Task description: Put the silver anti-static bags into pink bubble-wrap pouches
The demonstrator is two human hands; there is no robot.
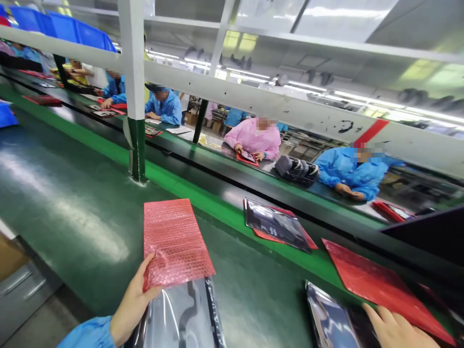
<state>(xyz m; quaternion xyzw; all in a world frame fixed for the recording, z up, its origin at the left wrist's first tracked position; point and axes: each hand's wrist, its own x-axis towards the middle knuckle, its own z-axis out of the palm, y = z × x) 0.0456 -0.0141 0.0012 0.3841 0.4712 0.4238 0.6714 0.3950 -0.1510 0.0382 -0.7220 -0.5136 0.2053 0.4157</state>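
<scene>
My left hand (134, 299) grips the lower left edge of a red bubble-wrap bag (174, 237), with the thumb on top of it. The bag overlaps the top of a dark, flat panel in clear film (181, 319) at the bottom centre. At the lower right my right hand (398, 331) rests its fingers at the right side of another film-wrapped panel (333, 321); the fingers are apart, and their contact with the panel is partly hidden. A red bag (384, 285) lies just beyond that hand.
A dark wrapped panel (275, 224) lies on a red bag along the green strip. A white and green post (136, 96) stands on the bench (72, 193). Several people in blue or pink sit across the line. Blue bins (79, 29) are at the upper left.
</scene>
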